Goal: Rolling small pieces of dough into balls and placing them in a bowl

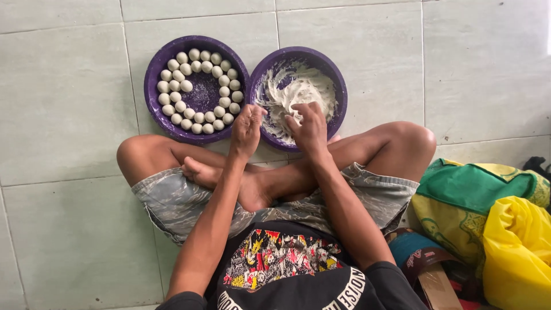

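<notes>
While the person sits cross-legged on the tiled floor (69, 103), both hands hover at the near rim of the purple dough basin (338, 80), just ahead of the crossed shins. Left hand (247, 131) is curled narrow, fingertips pinched together at the basin's edge; looks like it holds a small bit of the white dough, but the piece itself is hidden, so can't confirm. Right hand (310, 127) is also half closed, fingers (295, 117) dipped into the sticky white dough mass (298, 92) smeared across the basin's bottom and walls. Just left of the left hand, touching the first basin, sits a second purple basin (150, 69) with small white dough balls (189, 86) laid in a ring along its wall, middle mostly bare; spacing likely keeps them from sticking. Both basins sit within arm's reach, side by side. Well off to the right of the right hand: a yellow plastic bag (516, 252) on green-yellow cloth (470, 189).
</notes>
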